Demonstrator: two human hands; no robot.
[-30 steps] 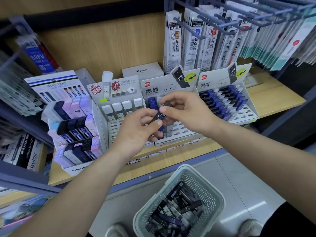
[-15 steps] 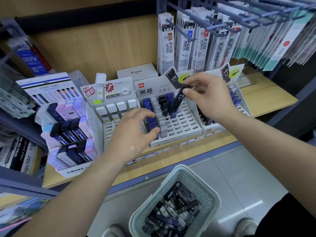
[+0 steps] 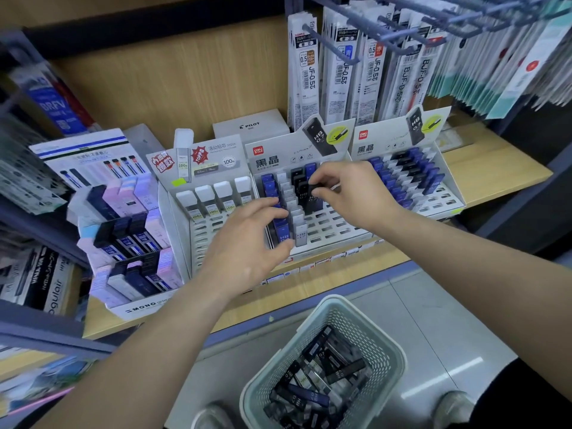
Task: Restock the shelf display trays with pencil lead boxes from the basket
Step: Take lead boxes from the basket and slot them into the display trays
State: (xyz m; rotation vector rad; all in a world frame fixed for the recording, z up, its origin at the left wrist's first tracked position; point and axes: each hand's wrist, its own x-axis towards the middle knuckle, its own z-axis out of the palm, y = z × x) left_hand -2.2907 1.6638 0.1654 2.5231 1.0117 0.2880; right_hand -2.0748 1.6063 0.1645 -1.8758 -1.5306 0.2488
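Note:
A white slotted display tray stands mid-shelf, with blue, white and black lead boxes in its left columns. My right hand pinches the top of a black HB 0.7 lead box that stands in a slot of the tray's black column. My left hand hovers at the tray's front left with fingers loosely curled; its fingertips are at a blue lead box and grip nothing that I can see. On the floor below sits a pale green basket with several loose lead boxes.
A second slotted tray of blue and black boxes stands to the right. A tray of white-capped boxes and a MONO display stand to the left. Hanging refill packs on blue hooks overhang the trays. Shoes flank the basket.
My right hand has come down from the tray's header card, and the black box it pinches now stands in a slot. My left hand has shifted slightly toward the blue column.

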